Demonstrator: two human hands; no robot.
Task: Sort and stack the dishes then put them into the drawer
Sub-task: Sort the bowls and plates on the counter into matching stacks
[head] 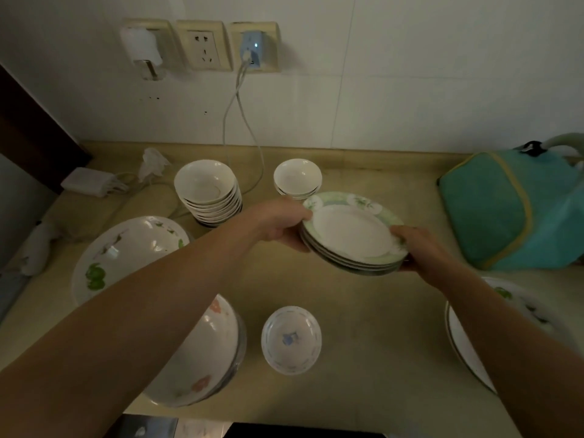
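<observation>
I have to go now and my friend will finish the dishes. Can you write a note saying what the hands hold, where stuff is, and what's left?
Left hand and right hand both grip the stack of green-rimmed white plates, held above the beige counter.
Sorted already: tall stack of white bowls, small white bowls, flowered bowls.
On its own: blue-patterned small bowl.
Left: set the plates down, then move every stack into the drawer, which is not in view.
</observation>
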